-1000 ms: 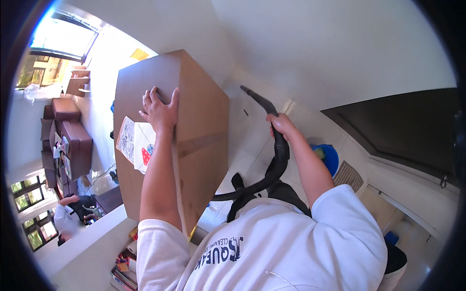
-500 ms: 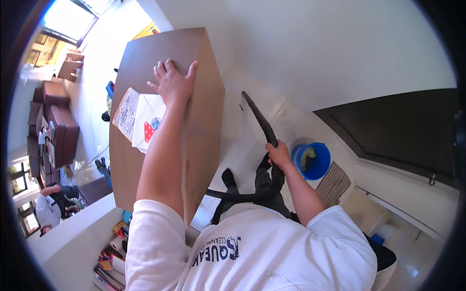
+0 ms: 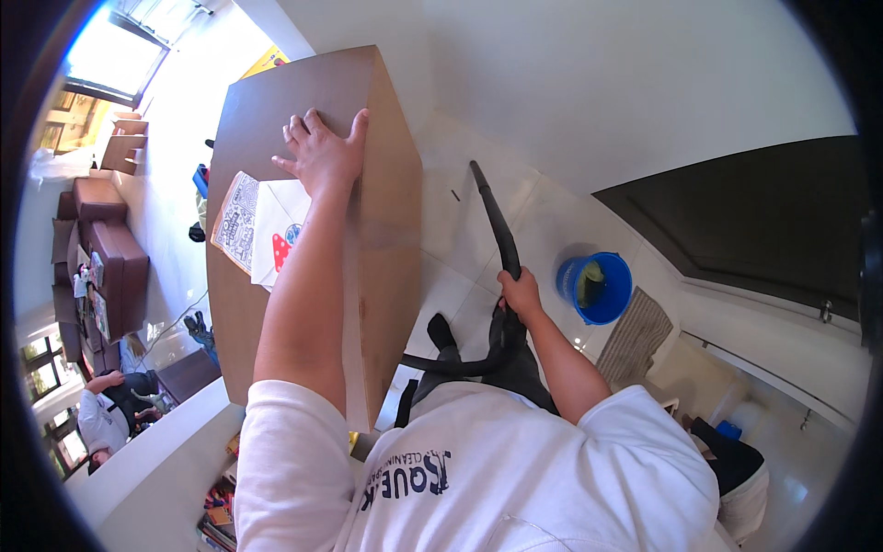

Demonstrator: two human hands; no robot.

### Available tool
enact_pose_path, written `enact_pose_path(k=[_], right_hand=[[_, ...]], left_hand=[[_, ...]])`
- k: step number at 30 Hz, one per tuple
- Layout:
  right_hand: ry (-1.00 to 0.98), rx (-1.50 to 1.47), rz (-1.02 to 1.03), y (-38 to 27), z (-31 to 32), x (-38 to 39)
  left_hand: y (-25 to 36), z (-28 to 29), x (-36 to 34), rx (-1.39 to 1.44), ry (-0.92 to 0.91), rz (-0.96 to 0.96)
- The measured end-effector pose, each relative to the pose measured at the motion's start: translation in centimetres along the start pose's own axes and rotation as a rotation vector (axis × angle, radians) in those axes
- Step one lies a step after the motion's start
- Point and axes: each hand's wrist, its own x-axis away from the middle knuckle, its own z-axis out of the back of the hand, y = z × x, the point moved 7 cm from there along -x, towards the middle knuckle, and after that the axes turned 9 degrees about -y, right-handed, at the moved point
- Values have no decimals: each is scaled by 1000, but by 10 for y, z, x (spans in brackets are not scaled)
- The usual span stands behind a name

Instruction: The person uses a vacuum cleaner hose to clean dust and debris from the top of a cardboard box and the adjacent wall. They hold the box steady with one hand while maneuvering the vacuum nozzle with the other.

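My left hand (image 3: 324, 152) lies with fingers spread on the large brown cabinet-like box (image 3: 391, 239) at the left of centre, near its corner. Beside it, partly under my forearm, are papers (image 3: 235, 221) with printed drawings and red and blue shapes. My right hand (image 3: 518, 294) grips a black vacuum hose and wand (image 3: 497, 221). The wand reaches forward across the pale tiled floor toward the wall, near a small dark mark or object (image 3: 455, 195). The hose loops back in front of my legs and goes behind the box.
A blue bucket (image 3: 595, 311) with yellowish cloth stands right, beside a striped mat (image 3: 635, 340) and a dark door (image 3: 736, 221). White walls enclose the corner. Left are a brown sofa (image 3: 115, 267), cluttered shelves (image 3: 216, 520) and, beyond a white ledge, another person (image 3: 101, 414).
My right hand and the hose have come down and back toward my body, the wand standing straighter. My left hand stays on the box, which appears higher in the picture as the view shifts.
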Motion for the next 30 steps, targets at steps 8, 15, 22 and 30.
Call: enact_pose_path(k=[8, 15, 22, 30], right_hand=[[-53, -122, 32, -7, -4, -2], [27, -160, 32, -20, -3, -26], [-107, -74, 36, -16, -22, -9], [-168, -49, 101, -57, -35, -71]], left_hand=[[2, 2, 1, -13, 0, -8], [2, 1, 1, -16, -4, -2], [1, 0, 0, -9, 6, 1], [4, 2, 1, -1, 27, -28]])
